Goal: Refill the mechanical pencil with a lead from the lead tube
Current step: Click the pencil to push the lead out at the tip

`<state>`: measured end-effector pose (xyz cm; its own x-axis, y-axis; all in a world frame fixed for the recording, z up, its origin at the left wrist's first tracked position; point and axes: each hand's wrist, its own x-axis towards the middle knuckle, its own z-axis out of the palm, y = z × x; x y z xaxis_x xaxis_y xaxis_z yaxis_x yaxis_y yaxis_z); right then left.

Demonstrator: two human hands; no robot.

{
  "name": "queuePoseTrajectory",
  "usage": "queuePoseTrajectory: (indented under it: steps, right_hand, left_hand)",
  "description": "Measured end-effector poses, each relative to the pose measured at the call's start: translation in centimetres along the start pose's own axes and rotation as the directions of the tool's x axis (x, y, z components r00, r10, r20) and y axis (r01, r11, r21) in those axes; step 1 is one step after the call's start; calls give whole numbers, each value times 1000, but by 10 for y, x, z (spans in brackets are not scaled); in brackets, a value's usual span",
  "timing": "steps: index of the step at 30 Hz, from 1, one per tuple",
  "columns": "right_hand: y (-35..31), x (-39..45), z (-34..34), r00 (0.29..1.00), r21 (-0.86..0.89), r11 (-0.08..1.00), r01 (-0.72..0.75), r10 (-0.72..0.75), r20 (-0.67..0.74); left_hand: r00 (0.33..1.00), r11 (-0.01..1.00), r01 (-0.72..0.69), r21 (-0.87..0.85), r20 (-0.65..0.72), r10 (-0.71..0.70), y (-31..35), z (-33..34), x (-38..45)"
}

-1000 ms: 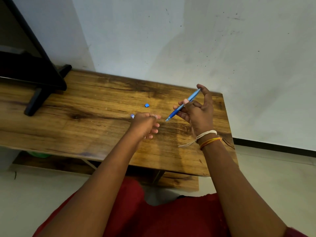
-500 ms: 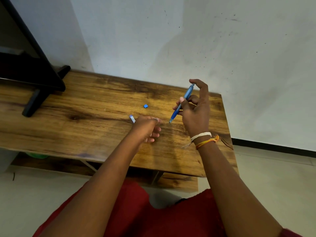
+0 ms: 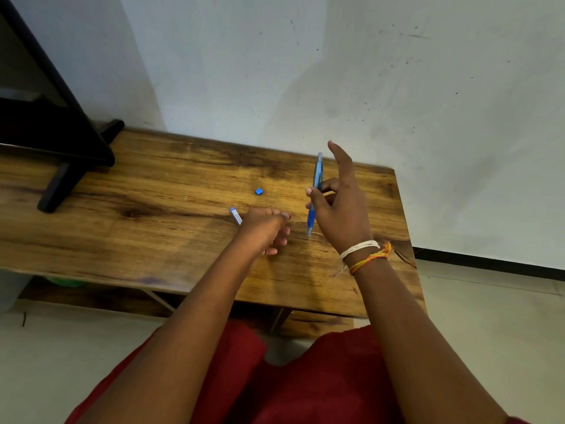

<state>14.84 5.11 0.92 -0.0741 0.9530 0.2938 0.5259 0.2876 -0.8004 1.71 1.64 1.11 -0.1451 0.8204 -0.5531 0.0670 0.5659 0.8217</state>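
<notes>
My right hand [image 3: 341,209] holds the blue mechanical pencil [image 3: 315,191] nearly upright above the wooden table [image 3: 153,215], tip pointing down, thumb and curled fingers pinching its barrel while the index finger points up beside its top end. My left hand [image 3: 264,229] rests on the table with fingers curled, gripping the small clear lead tube [image 3: 235,216], whose end sticks out at the hand's left. A small blue cap [image 3: 259,191] lies loose on the table behind my left hand.
A black monitor stand [image 3: 61,185] and screen occupy the table's far left. A white wall runs behind the table. The table's right edge lies just beyond my right wrist. A lower shelf and floor show below.
My right hand has swung the pencil from a slant to nearly vertical, and the index finger has lifted off its top end. My left hand has stayed in place with the tube.
</notes>
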Motion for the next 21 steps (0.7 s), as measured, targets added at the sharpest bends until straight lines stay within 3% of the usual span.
queuePoseTrajectory:
  steps: [4,21]
  right_hand:
    - [-2,1,2,997,-113,993,-21,13,-75]
    - [-6,2,2,977,48,990,-134,140,-162]
  left_hand:
    - [1000,1000,5,8,7,-5,0,0,0]
    - [1000,1000,16,19,2,-16,3,2,-2]
